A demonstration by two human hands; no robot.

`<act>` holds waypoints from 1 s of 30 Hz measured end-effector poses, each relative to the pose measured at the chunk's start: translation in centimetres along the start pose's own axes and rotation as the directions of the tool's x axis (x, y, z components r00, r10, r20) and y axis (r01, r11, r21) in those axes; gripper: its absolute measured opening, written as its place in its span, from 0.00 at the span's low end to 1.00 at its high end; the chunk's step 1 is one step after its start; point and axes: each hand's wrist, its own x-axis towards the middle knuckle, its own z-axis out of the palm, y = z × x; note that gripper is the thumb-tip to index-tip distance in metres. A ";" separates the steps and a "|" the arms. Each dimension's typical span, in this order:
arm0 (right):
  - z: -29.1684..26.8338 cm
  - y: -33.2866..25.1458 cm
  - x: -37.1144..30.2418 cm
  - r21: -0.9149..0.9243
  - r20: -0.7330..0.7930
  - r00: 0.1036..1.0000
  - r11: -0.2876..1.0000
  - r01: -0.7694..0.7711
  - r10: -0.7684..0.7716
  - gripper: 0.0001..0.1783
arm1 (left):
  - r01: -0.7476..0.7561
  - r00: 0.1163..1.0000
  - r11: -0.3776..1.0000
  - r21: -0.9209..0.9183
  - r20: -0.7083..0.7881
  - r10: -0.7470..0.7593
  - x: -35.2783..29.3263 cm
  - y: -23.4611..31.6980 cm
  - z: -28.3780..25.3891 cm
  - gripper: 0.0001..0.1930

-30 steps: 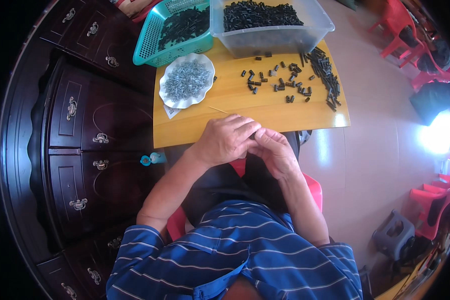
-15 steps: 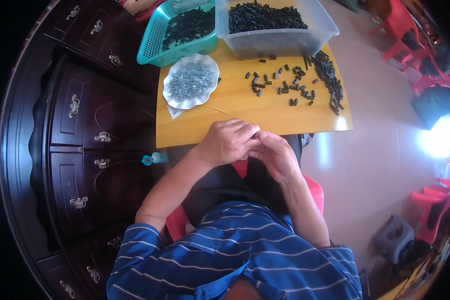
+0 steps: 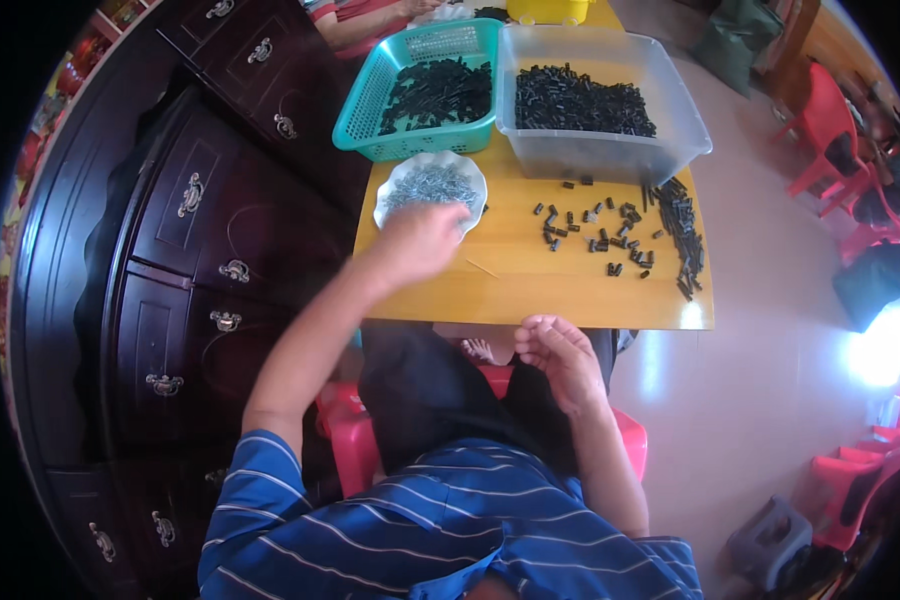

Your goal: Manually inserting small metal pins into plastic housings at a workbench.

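Observation:
My left hand (image 3: 418, 240) reaches over the near edge of a white wavy-rimmed dish (image 3: 381, 208). The dish holds a heap of thin, shiny metal pins (image 3: 430, 187). Motion smears the left fingers, so whether they grip anything is unclear. Just off the table's front edge, my right hand (image 3: 562, 362) is closed, its thumb and fingers pressed together; what they hold, if anything, is hidden. Short black pieces (image 3: 610, 240) lie scattered on the wooden table (image 3: 530, 295), beside longer black strips (image 3: 682, 235) along its right side. Between the dish and the front edge lies a thin yellowish stick (image 3: 482, 268).
At the back stand a green basket (image 3: 355, 125) and a clear plastic bin (image 3: 600, 155), both with black pieces. Beyond them are a yellow container (image 3: 548, 10) and another person's arm (image 3: 365, 24). Dark cabinets (image 3: 240, 200) line the left; red chairs (image 3: 825, 125) stand right.
My hands have parted: the left moved up and left from the right to the dish, while the right stayed near the table edge. The view has shifted, showing more beyond the basket.

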 end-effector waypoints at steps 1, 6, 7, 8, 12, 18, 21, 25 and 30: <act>0.1 0.2 0.1 -0.002 0.016 1.000 1.000 -0.009 0.010 0.11 | 0.033 0.995 0.999 0.031 -0.096 -0.030 1.4 -1.0 -1.5 0.11; 0.6 0.4 0.2 -0.008 0.053 0.998 0.999 -0.037 0.038 0.11 | -0.016 0.830 0.942 0.334 -0.522 0.199 7.0 -3.2 -5.1 0.22; 0.4 0.5 0.3 -0.001 0.054 0.998 0.999 -0.040 0.040 0.11 | -0.005 0.823 0.940 0.342 -0.533 0.198 7.6 -2.6 -4.8 0.21; 0.3 0.4 0.3 0.007 0.054 0.998 0.999 -0.044 0.043 0.11 | 0.006 0.817 0.937 0.349 -0.542 0.196 8.1 -1.6 -4.3 0.20; 0.3 0.1 0.3 0.045 0.049 0.999 0.999 -0.008 0.006 0.10 | -0.196 0.923 0.971 0.137 -0.310 0.230 6.6 -0.1 1.5 0.10; -0.7 0.8 0.6 0.246 0.079 0.993 0.964 -0.101 0.083 0.11 | -0.334 0.940 0.943 0.004 -0.076 0.333 6.2 4.8 7.7 0.13; -0.7 1.9 0.9 0.254 0.103 0.979 0.948 -0.194 0.173 0.13 | -0.333 0.940 0.943 0.025 -0.071 0.333 8.6 4.8 9.7 0.19; -0.8 3.6 1.6 0.198 0.117 0.968 0.949 -0.243 0.223 0.13 | -0.354 0.931 0.935 0.023 -0.081 0.355 11.5 3.6 11.5 0.19; -0.9 4.2 2.0 0.171 0.029 0.962 0.947 -0.273 0.272 0.12 | -0.316 0.948 0.948 0.042 -0.012 0.317 11.9 3.3 12.1 0.19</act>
